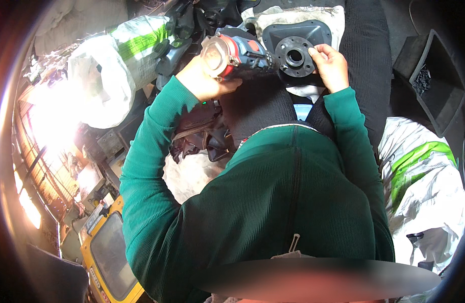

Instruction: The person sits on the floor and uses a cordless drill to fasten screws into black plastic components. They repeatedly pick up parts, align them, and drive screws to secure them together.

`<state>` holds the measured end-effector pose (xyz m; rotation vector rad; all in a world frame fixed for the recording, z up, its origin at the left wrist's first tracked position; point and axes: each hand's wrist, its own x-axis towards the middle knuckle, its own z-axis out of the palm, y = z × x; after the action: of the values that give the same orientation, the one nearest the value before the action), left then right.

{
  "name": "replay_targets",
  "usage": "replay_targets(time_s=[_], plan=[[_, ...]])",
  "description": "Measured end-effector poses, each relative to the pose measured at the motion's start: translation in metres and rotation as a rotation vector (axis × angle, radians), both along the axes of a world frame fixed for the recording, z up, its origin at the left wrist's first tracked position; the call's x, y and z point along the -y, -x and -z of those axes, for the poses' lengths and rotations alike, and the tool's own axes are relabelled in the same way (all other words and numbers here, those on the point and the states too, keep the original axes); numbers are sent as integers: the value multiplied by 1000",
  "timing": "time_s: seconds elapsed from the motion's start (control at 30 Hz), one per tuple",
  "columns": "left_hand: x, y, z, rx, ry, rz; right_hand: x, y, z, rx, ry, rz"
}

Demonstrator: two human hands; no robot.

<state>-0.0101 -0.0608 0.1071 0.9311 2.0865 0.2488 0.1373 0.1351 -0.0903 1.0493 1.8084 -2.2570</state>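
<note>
While a dark green ribbed top (273, 202) fills the foreground, its sleeves reach forward to two bare hands working above the person's lap. The left hand (208, 83) is wrapped around a grey-blue power tool with a red band and a pale rounded rear end (245, 52), its narrow front pointing toward the right hand (329, 65). That hand pinches the right edge of a round black flange with a raised central collar and small holes (295, 57), thumb on the upper face. The tool's front meets the flange's left edge in this view; whether they touch cannot be told. Under the flange sits a black moulded piece with a broad, rounded-corner rim (273, 34), resting on crumpled white sheeting (335, 20) between legs in black crinkled trousers (364, 60). To the right, a deep black angular bin (447, 96) holds a pile of small dark pieces (422, 81), near a white sack with a bright green band (419, 174). Past the left hand, another green-banded white sack (108, 70) leans beside a heap of glossy black parts (184, 22).
</note>
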Motion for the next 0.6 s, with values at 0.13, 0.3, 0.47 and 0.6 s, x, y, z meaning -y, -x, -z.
replay_targets(time_s=[0.13,0.3,0.47,0.6], plan=[[7,-2,6,32,20,-46,-3,3,1,11,-32,-26],[9,-10,11,1,-78,-38,-1,3,1,39,-76,-32],[5,-19,8,-42,-24,-9,-2,3,12,-21,-222,-57],[-12,-24,-2,17,69,-22,-10,8,10,-21,-55,-65]])
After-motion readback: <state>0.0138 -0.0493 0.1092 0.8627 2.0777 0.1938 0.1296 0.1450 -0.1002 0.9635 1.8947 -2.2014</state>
